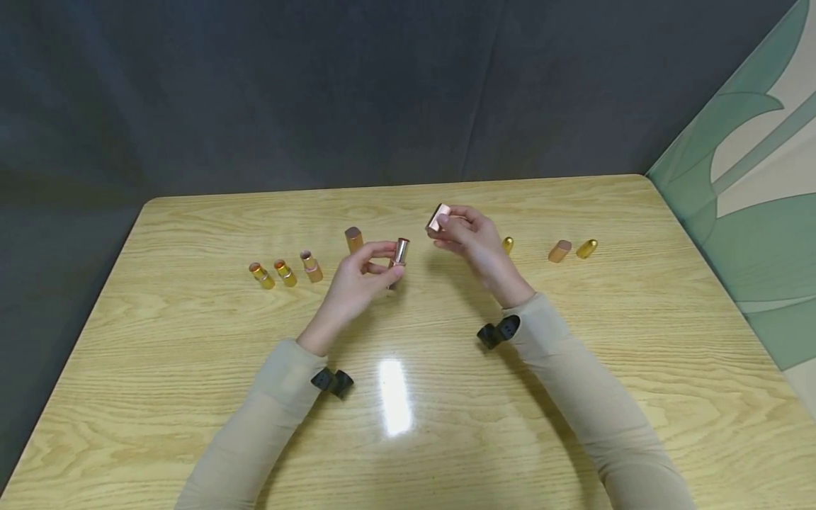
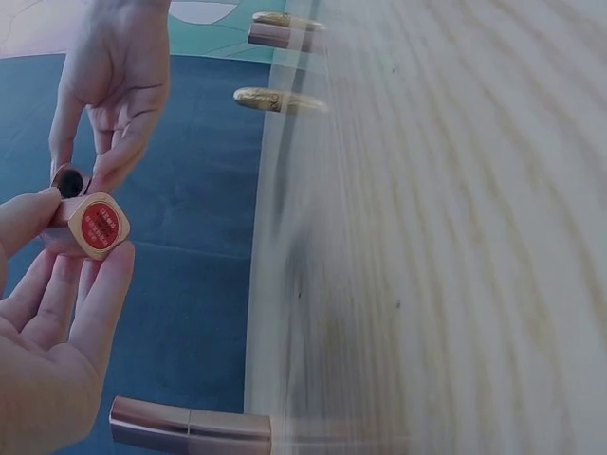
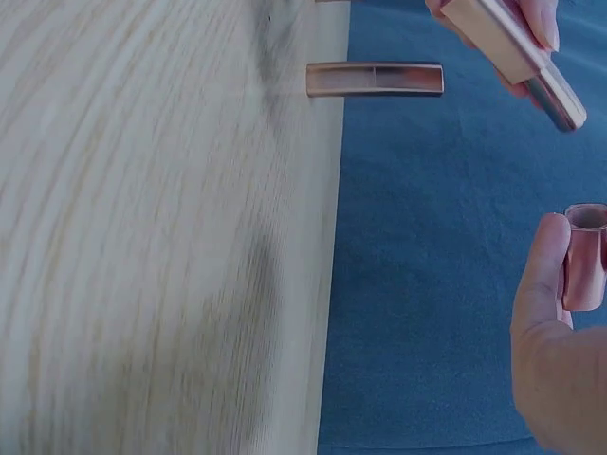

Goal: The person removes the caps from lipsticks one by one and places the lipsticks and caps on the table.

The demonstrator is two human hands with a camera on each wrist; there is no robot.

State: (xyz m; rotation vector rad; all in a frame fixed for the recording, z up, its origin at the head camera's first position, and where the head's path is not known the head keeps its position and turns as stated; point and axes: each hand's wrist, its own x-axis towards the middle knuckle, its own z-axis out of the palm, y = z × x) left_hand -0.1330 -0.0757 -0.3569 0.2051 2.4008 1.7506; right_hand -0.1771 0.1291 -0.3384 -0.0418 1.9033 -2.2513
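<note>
My left hand (image 1: 357, 282) pinches an uncapped rose-gold lipstick (image 1: 399, 255) between thumb and fingers, its silver inner tube pointing up and away. A round red label (image 2: 100, 226) shows on the lipstick's base in the left wrist view. To the right and slightly farther off, my right hand (image 1: 477, 244) holds the matching rose-gold cap (image 1: 438, 218), tilted. The cap's hollow end (image 3: 588, 216) shows in the right wrist view. Cap and lipstick are apart, both held above the table.
Left on the wooden table (image 1: 191, 340) stand two gold uncapped lipsticks (image 1: 261, 275) and a rose-gold one (image 1: 312, 267). A closed rose-gold lipstick (image 1: 353, 239) stands behind my left hand. Rightward are a gold cap (image 1: 507, 245), a rose-gold cap (image 1: 559, 251) and another gold cap (image 1: 587, 248).
</note>
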